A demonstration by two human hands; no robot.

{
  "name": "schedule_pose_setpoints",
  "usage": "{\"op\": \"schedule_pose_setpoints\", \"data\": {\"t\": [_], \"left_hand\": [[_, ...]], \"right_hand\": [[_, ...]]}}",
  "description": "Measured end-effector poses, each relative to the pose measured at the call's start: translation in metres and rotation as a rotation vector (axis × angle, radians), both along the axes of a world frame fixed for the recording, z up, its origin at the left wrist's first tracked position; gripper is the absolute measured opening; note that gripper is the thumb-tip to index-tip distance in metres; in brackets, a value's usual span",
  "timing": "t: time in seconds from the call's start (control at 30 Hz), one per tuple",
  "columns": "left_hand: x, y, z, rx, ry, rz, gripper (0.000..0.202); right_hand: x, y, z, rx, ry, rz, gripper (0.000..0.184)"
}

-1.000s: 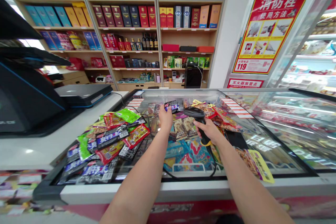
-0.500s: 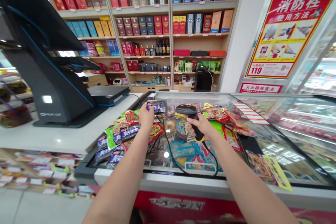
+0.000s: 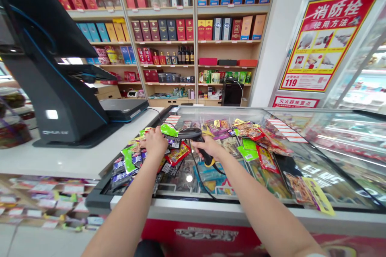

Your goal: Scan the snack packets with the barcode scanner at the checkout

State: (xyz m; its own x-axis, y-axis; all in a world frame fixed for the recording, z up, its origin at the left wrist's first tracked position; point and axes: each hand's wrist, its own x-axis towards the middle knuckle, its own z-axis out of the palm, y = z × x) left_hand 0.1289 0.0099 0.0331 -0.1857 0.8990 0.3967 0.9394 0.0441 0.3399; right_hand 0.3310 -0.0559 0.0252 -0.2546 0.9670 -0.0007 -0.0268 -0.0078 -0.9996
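Left hand at the packet pile, right hand on the scanner

Far left, one dark terminal [image 3: 69, 104] stands on the white desk [image 3: 75, 164], with one flat black device [image 3: 128, 109] to its right. Next, on the freezer [image 3: 196, 207], comes the left pile of packets [image 3: 120, 177]. Two bright green packets [image 3: 169, 130] and one red packet [image 3: 178, 153] stand out there; the rest overlap too much to count.

Over that pile is the left hand [image 3: 155, 143], fingers bent down; whether they pinch anything, I cannot tell. Half a second ago it held up a dark packet near the scanner; now none shows in it (where that one went is unclear). I judge the hand to be between packets.

One scanner [image 3: 190, 132] follows, the right hand [image 3: 209, 147] wrapped firmly round its grip. Both have shifted left, bringing the scanner's head just beside a green packet.

Further right lies the right pile of packets [image 3: 250, 131], too jumbled to count, with green wrapping [image 3: 249, 153] (one packet or two) and one separate red pouch [image 3: 267, 159] nearer the front. Last, one yellow-ended bag [image 3: 319, 196].
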Motion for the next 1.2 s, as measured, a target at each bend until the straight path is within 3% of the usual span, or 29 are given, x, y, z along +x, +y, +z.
{"op": "schedule_pose_setpoints", "data": {"t": [0.23, 0.33, 0.47, 0.63, 0.73, 0.8, 1.0, 1.2], "left_hand": [[0.023, 0.001, 0.003, 0.077, -0.014, -0.089, 0.041], [0.053, 0.000, 0.004, 0.113, -0.049, -0.191, 0.037], [0.111, -0.010, -0.002, 0.069, -0.089, -0.356, 0.032], [0.190, -0.034, -0.006, -0.182, -0.016, -0.584, 0.028], [0.227, -0.047, -0.004, -0.411, 0.109, -0.635, 0.039], [0.245, -0.052, -0.005, -0.476, 0.183, -0.644, 0.048], [0.270, -0.053, -0.014, -0.515, 0.306, -0.710, 0.076], [0.263, -0.048, -0.016, -0.590, 0.270, -0.635, 0.074]], "right_hand": [[0.002, -0.001, 0.000, 0.031, 0.015, -0.044, 0.045], [0.020, -0.006, 0.000, 0.070, 0.035, -0.132, 0.043], [0.062, -0.024, 0.003, 0.142, 0.040, -0.344, 0.039], [0.121, -0.060, 0.002, 0.201, 0.069, -0.564, 0.039], [0.148, -0.079, -0.005, 0.194, 0.127, -0.694, 0.041], [0.161, -0.089, -0.011, 0.180, 0.153, -0.740, 0.042], [0.179, -0.109, -0.026, 0.172, 0.252, -0.794, 0.047], [0.180, -0.110, -0.032, 0.189, 0.280, -0.824, 0.047]]}}
